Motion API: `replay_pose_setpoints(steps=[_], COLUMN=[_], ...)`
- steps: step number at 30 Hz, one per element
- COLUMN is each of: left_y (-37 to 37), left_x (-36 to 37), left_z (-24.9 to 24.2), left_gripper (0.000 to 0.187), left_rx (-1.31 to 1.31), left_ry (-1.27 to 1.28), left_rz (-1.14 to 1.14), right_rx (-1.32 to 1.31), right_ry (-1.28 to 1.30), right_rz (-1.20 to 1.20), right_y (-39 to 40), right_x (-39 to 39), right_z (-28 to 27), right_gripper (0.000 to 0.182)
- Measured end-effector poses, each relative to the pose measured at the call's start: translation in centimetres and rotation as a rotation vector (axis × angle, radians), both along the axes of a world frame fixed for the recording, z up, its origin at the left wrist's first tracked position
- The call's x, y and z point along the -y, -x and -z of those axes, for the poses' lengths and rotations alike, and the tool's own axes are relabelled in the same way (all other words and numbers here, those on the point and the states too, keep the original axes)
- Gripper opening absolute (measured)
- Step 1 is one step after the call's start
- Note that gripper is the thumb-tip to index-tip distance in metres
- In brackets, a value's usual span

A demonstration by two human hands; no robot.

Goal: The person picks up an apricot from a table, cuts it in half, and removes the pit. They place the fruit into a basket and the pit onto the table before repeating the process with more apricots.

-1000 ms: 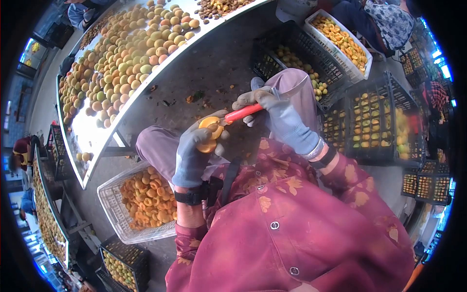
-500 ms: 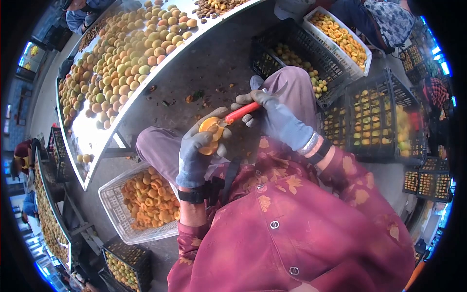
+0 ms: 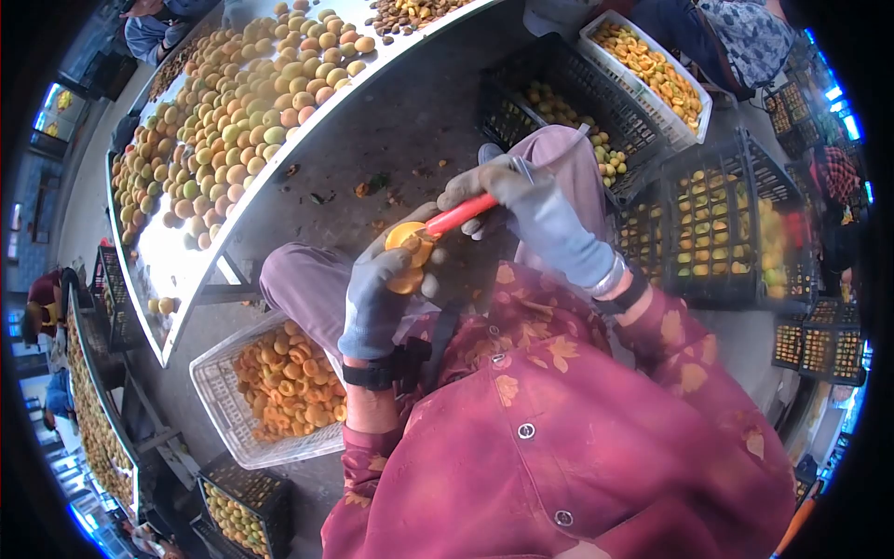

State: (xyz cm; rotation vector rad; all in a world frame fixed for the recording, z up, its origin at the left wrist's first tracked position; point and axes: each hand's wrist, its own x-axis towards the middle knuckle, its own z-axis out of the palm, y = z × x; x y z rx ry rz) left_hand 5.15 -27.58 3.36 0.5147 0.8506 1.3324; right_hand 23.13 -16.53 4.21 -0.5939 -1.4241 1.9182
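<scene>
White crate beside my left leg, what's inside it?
Inside the white crate is a heap of orange fruit pieces, many visibly cut open. The heap covers the crate's floor, so what lies underneath can't be seen. Your left leg and arm hide part of its near side.

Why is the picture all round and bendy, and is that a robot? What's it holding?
It's not a robot! It's a person in a dark red flowery shirt. One camera, worn on their head, takes every picture, looking down past their chest. That view looks curved, with dark corners.

The gloved left hand holds a cut-open orange fruit. The gloved right hand holds a red-handled tool, with its near end right at the fruit.

On the white table lie lots of whole fruits. Down by the person's left leg, a white crate holds opened fruit pieces.
</scene>
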Motion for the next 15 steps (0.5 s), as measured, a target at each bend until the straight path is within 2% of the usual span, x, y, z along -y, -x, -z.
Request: replay_pose_setpoints(steps=[1,2,3,5,6,8,10,12,14,15], left_y=[0.0,0.0,0.1,0.3,0.3,0.2,-0.3,-0.9,-0.5,-0.4], left_x=[0.0,0.0,0.0,0.2,0.2,0.2,0.1,0.1,0.2,0.3], left_z=[0.0,0.0,0.1,0.9,1.2,1.3,0.8,0.0,0.5,0.8], left_gripper=[0.060,0.060,0.059,0.062,0.065,0.065,0.065,0.057,0.057,0.057], left_rx=[-0.002,0.013,0.026,0.026,0.032,0.031,0.026,-0.114,-0.107,-0.098], left_ry=[0.000,-0.011,-0.022,-0.038,-0.052,-0.034,-0.018,0.046,0.015,-0.013], left_rz=[0.002,0.015,0.023,0.028,0.038,0.018,0.001,-0.075,-0.061,-0.045], right_rx=[0.063,0.022,0.021,-0.076,-0.075,-0.117,-0.106,-0.093,-0.082,-0.082], right_ry=[0.240,0.333,0.331,0.540,0.542,0.675,0.697,0.717,0.538,0.537], right_rz=[0.116,0.089,0.082,0.119,0.122,0.035,0.064,0.094,0.132,0.130], right_y=[-0.1,-0.1,0.1,0.4,0.2,0.0,0.3,0.3,0.2,-0.1], right_x=[0.4,0.2,0.1,0.2,0.1,-0.1,0.1,0.0,-0.6,-1.0], right_z=[-0.5,0.0,0.6,1.7,2.3,3.2,3.1,2.8,1.9,1.0], right_gripper=[0.038,0.038,0.038,0.039,0.039,0.037,0.037,0.038,0.037,0.037])
